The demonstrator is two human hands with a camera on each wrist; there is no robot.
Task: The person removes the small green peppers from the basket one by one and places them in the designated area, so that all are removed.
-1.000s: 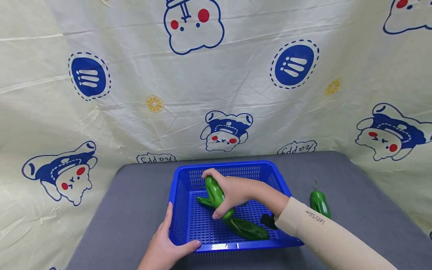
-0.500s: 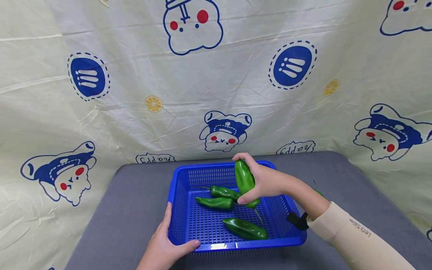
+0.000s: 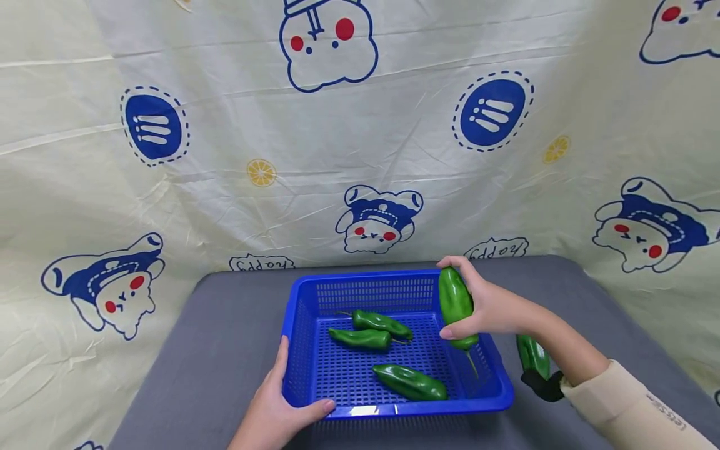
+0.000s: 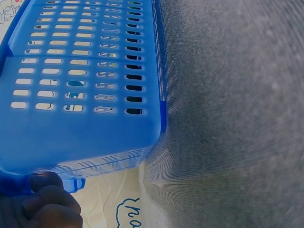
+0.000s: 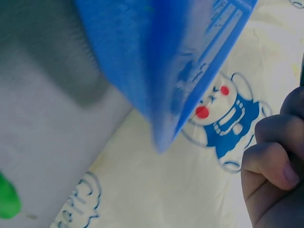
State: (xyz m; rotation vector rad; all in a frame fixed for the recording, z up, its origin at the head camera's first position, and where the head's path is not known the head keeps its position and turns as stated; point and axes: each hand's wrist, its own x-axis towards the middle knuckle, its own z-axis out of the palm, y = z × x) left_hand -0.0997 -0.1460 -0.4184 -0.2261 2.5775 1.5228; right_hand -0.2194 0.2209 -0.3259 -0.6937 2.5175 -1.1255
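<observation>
A green pepper (image 3: 454, 297) hangs stem-down in my right hand (image 3: 492, 305), gripped between thumb and fingers above the right side of a blue plastic basket (image 3: 416, 408). My left hand (image 3: 272, 400) holds the basket's near left corner, thumb on the front rim; its curled fingers (image 4: 54, 204) show at the rim in the left wrist view. Inside the basket lie three green peppers: one at the back (image 3: 382, 324), one just in front of it (image 3: 360, 339) and a larger dark one (image 3: 409, 382) near the front. The right wrist view shows curled fingers (image 5: 270, 164), the held pepper mostly out of frame.
Another green pepper (image 3: 531, 355) lies on the grey table (image 3: 225, 350) right of the basket, partly hidden by the right wrist's black strap (image 3: 542, 386). A pale printed cloth (image 3: 315, 137) hangs behind the table.
My right hand has lifted the pepper from among the others and carried it rightward to the basket's right side. The left hand has stayed on the corner.
</observation>
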